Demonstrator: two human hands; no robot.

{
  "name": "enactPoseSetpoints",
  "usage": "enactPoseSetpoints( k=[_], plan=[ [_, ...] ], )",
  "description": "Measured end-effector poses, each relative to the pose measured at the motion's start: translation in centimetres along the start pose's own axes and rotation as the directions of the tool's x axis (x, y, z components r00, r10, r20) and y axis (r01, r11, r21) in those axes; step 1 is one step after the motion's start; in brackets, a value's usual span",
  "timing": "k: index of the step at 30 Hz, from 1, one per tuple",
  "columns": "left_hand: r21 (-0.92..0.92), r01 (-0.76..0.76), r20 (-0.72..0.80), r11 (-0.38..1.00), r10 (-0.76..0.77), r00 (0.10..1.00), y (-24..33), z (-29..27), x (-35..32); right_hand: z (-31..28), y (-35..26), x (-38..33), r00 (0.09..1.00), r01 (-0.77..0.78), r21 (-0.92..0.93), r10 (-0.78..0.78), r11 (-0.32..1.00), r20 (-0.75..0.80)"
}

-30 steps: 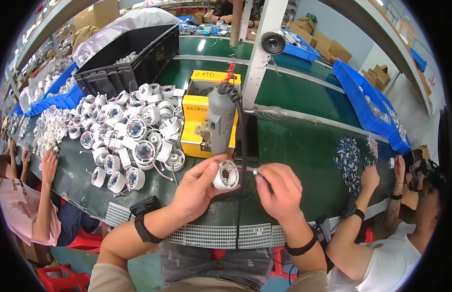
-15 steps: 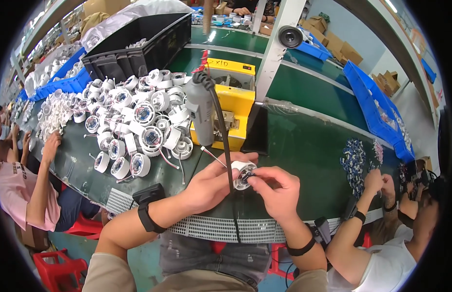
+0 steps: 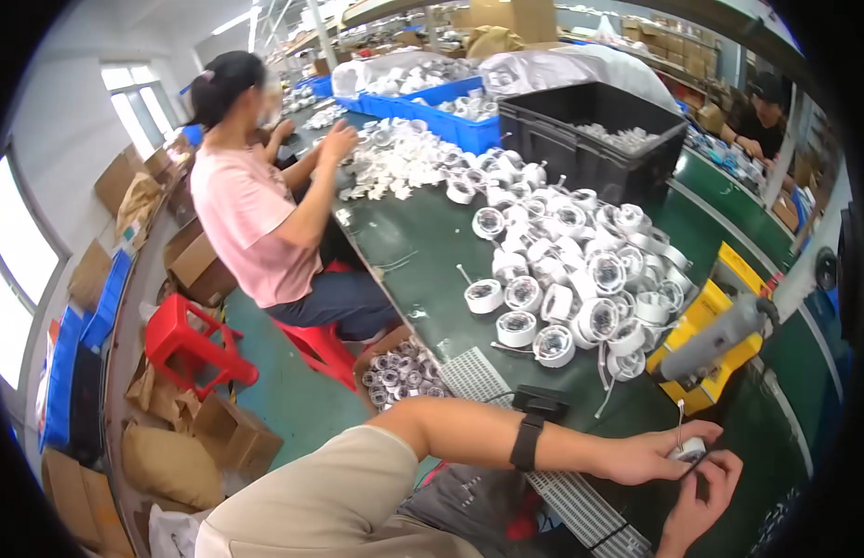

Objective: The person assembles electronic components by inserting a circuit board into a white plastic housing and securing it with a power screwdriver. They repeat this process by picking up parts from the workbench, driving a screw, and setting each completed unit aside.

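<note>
At the lower right, a small white round housing (image 3: 689, 448) with a thin wire sticking up from it is in my left hand (image 3: 641, 456), fingers and thumb closed around it. My right hand (image 3: 713, 485) is close against the housing's near side with its fingers bent together; what they pinch is hidden. A grey electric screwdriver (image 3: 716, 339) hangs just beyond my hands, in front of a yellow machine (image 3: 730, 363). Left of it lies a large heap of white round housings (image 3: 590, 270) with circuit boards and wires in them.
A black crate (image 3: 590, 121) and blue bins (image 3: 464, 126) of white parts stand behind the heap. A person in a pink shirt (image 3: 255, 214) works at the bench's left side. A red stool (image 3: 190, 339), cartons (image 3: 236, 437) and a box of round parts (image 3: 404, 372) are at floor side.
My view has swung to the left, so my hands and the yellow machine now appear farther right. The housing is still in my left hand, with my right hand against it.
</note>
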State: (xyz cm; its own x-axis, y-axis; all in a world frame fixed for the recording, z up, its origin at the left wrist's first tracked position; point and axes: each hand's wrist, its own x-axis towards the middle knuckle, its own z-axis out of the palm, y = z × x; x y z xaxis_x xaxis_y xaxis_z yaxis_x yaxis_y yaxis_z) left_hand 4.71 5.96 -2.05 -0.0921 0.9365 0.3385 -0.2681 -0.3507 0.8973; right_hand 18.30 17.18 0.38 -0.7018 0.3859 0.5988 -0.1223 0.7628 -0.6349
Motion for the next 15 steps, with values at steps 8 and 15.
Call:
enactPoseSetpoints(
  k=[8,15],
  plan=[
    [0.337,0.164,-0.198,0.927,-0.1,0.975,2.3,-0.9,-1.3,1.3,0.9,0.9,0.97,-0.228,0.204,0.205,0.952,0.131],
    [0.247,0.35,-0.28,0.904,-0.279,0.918,1.0,-0.8,-0.1,1.2,1.0,3.4,0.964,-0.202,0.056,0.209,0.978,-0.162]
  ],
)
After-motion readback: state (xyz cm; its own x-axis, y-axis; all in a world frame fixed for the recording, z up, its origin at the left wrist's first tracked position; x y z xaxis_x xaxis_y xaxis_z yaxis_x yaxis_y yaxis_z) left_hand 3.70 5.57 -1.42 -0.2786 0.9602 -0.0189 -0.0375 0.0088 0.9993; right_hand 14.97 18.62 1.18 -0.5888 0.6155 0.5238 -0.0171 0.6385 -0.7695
